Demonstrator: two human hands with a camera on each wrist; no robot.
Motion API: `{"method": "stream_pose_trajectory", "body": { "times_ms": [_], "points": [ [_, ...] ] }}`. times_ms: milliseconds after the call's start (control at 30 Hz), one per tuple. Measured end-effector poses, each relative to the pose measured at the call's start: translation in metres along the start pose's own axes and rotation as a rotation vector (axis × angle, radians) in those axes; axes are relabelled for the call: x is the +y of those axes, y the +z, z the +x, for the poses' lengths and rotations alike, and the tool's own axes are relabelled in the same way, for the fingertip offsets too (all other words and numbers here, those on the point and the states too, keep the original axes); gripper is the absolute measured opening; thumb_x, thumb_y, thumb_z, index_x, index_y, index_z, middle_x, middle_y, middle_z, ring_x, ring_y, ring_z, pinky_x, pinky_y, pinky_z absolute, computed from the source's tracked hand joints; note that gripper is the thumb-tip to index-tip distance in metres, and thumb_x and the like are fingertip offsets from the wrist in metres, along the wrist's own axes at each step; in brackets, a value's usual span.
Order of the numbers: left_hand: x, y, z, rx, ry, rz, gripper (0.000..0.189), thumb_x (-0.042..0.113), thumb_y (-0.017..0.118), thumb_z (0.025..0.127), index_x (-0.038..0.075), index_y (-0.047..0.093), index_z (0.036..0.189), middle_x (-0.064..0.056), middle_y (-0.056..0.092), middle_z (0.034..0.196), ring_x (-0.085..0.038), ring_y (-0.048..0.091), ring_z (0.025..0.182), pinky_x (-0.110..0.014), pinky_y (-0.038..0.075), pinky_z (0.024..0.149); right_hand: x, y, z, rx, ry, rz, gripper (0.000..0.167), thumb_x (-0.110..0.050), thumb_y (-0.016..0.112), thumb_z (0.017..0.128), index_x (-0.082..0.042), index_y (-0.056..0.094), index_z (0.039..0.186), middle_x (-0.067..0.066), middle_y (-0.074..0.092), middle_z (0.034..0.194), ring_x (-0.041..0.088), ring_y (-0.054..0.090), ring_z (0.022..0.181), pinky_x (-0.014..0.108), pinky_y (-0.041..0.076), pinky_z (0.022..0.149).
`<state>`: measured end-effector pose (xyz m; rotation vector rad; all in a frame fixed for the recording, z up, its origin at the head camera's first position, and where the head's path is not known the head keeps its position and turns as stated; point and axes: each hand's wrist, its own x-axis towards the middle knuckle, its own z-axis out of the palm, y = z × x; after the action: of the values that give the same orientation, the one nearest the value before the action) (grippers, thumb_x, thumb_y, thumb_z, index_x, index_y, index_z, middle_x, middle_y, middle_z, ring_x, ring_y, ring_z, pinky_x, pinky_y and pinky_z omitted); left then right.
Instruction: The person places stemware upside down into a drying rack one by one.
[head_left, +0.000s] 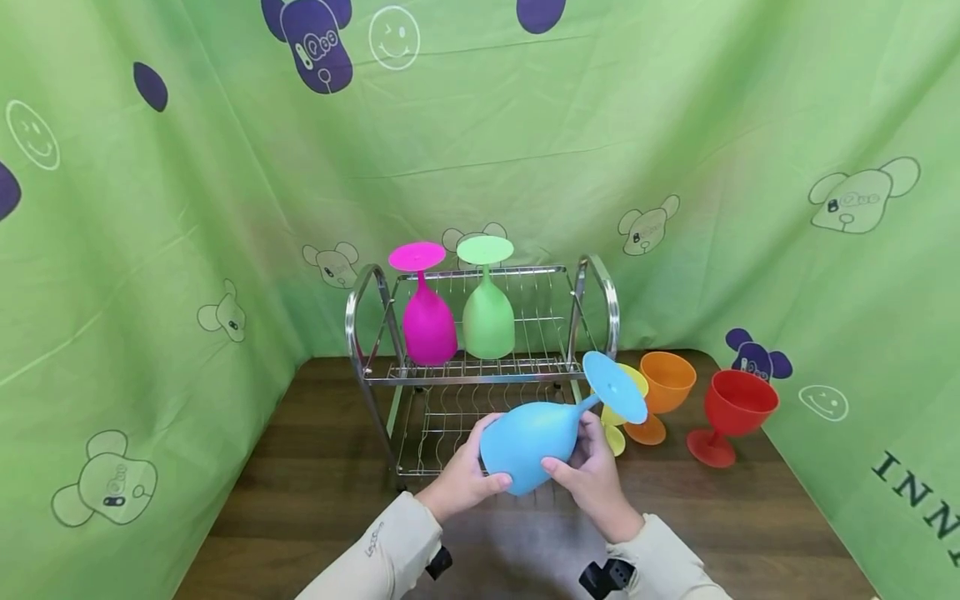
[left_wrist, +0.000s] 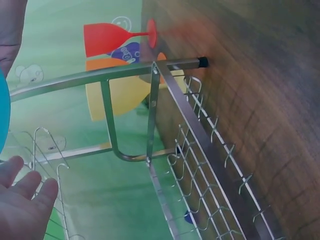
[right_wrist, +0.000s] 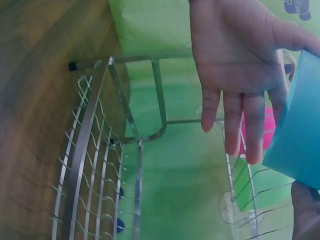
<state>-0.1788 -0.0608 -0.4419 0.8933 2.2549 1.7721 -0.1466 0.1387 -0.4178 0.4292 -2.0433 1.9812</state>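
Between both hands, above the front of a metal rack, a light blue goblet [head_left: 528, 442] lies tilted, its foot up to the right and its mouth to the lower left. My left hand [head_left: 461, 482] pinches the mouth end, thumb in front and index finger behind. In the right wrist view that hand's other fingers [right_wrist: 232, 120] stretch out apart from the goblet [right_wrist: 302, 120]. My right hand [head_left: 598, 482] grips the bowl near the stem, thumb on the near side; its other fingers are partly hidden behind the bowl.
The two-tier wire rack [head_left: 480, 381] holds an upside-down magenta goblet [head_left: 429, 329] and a green goblet [head_left: 488, 321] on top. Right of it stand a yellow goblet [head_left: 613, 440], partly covered, an orange goblet [head_left: 667, 383] and a red goblet [head_left: 738, 404]. Green printed cloth [head_left: 525, 125] surrounds the wooden table [head_left: 285, 467].
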Motion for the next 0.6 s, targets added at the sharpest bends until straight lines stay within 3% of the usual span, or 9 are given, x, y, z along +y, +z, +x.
{"method": "stream_pose_trajectory", "body": {
  "times_ms": [200, 367, 500, 600],
  "points": [
    [0.005, -0.006, 0.003, 0.045, 0.029, 0.080, 0.104, 0.073, 0.058, 0.077, 0.003, 0.025, 0.147, -0.022, 0.044, 0.137, -0.032, 0.052, 0.116, -0.037, 0.046, 0.092, -0.002, -0.004, 0.013, -0.013, -0.162, -0.071, 0.065, 0.003, 0.070, 0.070, 0.011, 0.034, 0.124, 0.008, 0.050, 0.117, 0.004, 0.052, 0.101, 0.017, 0.046, 0.085],
    [0.009, -0.014, 0.006, 0.112, 0.076, 0.120, 0.105, 0.075, 0.051, 0.079, -0.003, 0.027, 0.146, -0.022, 0.043, 0.141, -0.036, 0.046, 0.124, -0.047, 0.040, 0.100, -0.011, -0.008, 0.026, 0.012, -0.233, -0.066, 0.063, 0.004, 0.069, 0.068, 0.013, 0.037, 0.121, 0.003, 0.053, 0.112, 0.005, 0.055, 0.097, 0.016, 0.047, 0.082],
    [0.003, -0.023, 0.004, 0.182, 0.111, 0.153, 0.095, 0.067, 0.052, 0.086, -0.005, 0.030, 0.143, -0.023, 0.044, 0.140, -0.039, 0.047, 0.123, -0.052, 0.039, 0.099, -0.023, -0.011, 0.036, 0.026, -0.271, -0.042, 0.062, 0.007, 0.067, 0.067, 0.017, 0.035, 0.119, -0.002, 0.054, 0.111, 0.005, 0.055, 0.097, 0.014, 0.046, 0.084],
    [0.002, -0.030, -0.001, 0.208, 0.099, 0.170, 0.077, 0.050, 0.056, 0.092, -0.004, 0.033, 0.142, -0.022, 0.047, 0.138, -0.037, 0.051, 0.119, -0.052, 0.040, 0.097, -0.031, -0.013, 0.043, 0.025, -0.291, -0.033, 0.062, 0.006, 0.066, 0.068, 0.018, 0.034, 0.119, -0.007, 0.055, 0.110, 0.006, 0.056, 0.097, 0.014, 0.046, 0.083]
  ]
}}
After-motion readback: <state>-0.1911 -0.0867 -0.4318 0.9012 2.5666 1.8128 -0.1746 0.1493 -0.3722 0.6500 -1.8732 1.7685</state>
